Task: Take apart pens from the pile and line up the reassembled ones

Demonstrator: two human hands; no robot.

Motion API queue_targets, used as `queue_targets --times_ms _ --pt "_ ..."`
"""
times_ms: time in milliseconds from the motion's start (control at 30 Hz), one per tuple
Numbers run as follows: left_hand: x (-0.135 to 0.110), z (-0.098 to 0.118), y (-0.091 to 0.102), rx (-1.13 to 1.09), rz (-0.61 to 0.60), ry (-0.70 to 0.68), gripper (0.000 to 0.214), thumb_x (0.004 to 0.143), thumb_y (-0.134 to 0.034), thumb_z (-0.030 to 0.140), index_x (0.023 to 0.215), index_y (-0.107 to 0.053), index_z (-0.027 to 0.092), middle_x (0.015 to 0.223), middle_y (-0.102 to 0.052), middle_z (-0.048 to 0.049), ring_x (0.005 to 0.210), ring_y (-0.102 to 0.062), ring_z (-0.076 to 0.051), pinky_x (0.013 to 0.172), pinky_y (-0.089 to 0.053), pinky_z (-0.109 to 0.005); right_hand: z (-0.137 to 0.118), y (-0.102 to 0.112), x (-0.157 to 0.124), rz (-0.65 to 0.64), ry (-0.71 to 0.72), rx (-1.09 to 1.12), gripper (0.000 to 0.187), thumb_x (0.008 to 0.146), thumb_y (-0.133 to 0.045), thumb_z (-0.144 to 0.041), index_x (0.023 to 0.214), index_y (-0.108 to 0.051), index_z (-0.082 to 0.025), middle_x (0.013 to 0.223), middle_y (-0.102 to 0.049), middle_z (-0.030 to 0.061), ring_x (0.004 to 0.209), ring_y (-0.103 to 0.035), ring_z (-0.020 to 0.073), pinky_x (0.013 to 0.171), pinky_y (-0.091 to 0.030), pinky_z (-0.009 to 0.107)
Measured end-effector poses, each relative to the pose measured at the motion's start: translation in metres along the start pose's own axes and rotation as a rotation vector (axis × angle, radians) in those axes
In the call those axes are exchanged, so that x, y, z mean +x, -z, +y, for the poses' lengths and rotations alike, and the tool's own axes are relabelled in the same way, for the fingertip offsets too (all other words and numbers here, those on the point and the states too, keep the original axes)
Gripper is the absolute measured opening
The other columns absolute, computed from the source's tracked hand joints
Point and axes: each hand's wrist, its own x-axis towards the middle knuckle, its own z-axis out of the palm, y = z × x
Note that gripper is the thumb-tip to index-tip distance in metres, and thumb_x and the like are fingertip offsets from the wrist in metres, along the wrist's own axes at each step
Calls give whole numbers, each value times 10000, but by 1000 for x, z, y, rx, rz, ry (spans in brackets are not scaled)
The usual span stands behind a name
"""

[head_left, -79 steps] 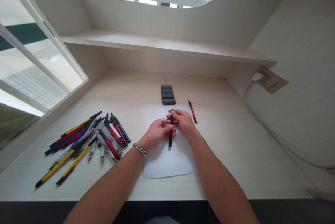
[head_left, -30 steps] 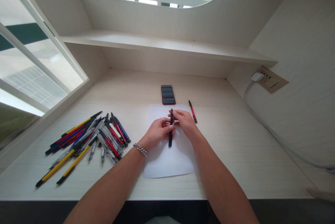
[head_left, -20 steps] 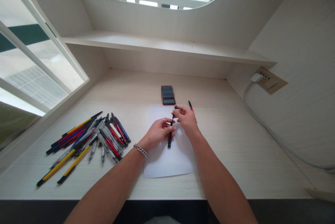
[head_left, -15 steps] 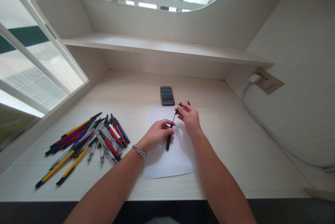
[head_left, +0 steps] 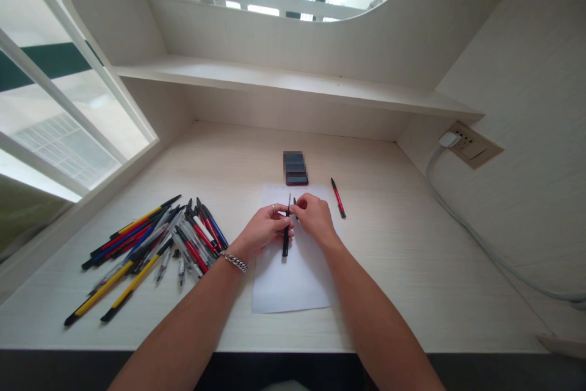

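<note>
Both hands meet over a white sheet of paper [head_left: 293,284] at the middle of the bench [head_left: 403,269].

Left hand [head_left: 262,230]: fingers curled shut around a black pen [head_left: 285,241], gripping its middle. The pen stands nearly upright, lower end just above the paper, thin upper end poking out over the knuckles. Ring on one finger, chain bracelet [head_left: 234,261] at the wrist.

Right hand [head_left: 314,220]: fingers pinched closed at the pen's upper part, touching the left hand's fingertips. A small dark tip shows above them; cannot tell whether it is a separate piece.

Around them: a phone [head_left: 295,169] just beyond the paper's far edge. A red pen [head_left: 338,198] lies alone to the right of the paper. A loose heap of pens [head_left: 160,238] in yellow, red, blue and clear lies well to the left. A wall socket [head_left: 469,146] with a grey cable [head_left: 480,241] is at far right.
</note>
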Motion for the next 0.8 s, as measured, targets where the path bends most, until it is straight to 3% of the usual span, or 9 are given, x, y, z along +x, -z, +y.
queue_targets --times_ms 133,233,433,567,800 --pt "1 0 -1 -7 0 2 264 764 -661 169 1015 -586 143 777 -613 -56 660 -640 -175 658 -557 -381 -3 -6 1 -40 47 -169 108 792 -610 -280 730 -658 -206 741 -688 35 693 -574 159 609 -343 264" --pt "0 -1 -2 -3 -15 -2 262 774 -648 165 1028 -588 145 774 -611 -53 658 -638 -169 658 -556 -373 -1 -5 1 -47 72 -175 119 801 -588 -259 734 -666 -199 749 -691 47 699 -574 167 611 -339 271" --pt "-1 -1 -6 -11 -14 -4 256 770 -659 169 1011 -578 142 775 -623 -62 654 -645 -173 644 -558 -370 5 4 1 47 54 227 236 853 -524 -373 814 -676 -196 789 -698 30 722 -603 159 677 -416 274" --pt "-2 -1 -10 -3 -26 10 250 767 -663 171 1001 -578 139 768 -621 -60 641 -645 -177 655 -563 -400 6 4 0 14 19 550 274 791 -609 -400 928 -671 -170 843 -705 51 729 -625 166 691 -473 283" --pt "-2 -7 -13 48 -38 -9 240 762 -660 173 988 -587 141 755 -609 -51 651 -644 -179 663 -559 -395 3 3 -2 -36 -42 728 274 709 -684 -368 871 -682 -148 756 -695 51 611 -595 149 566 -464 266"
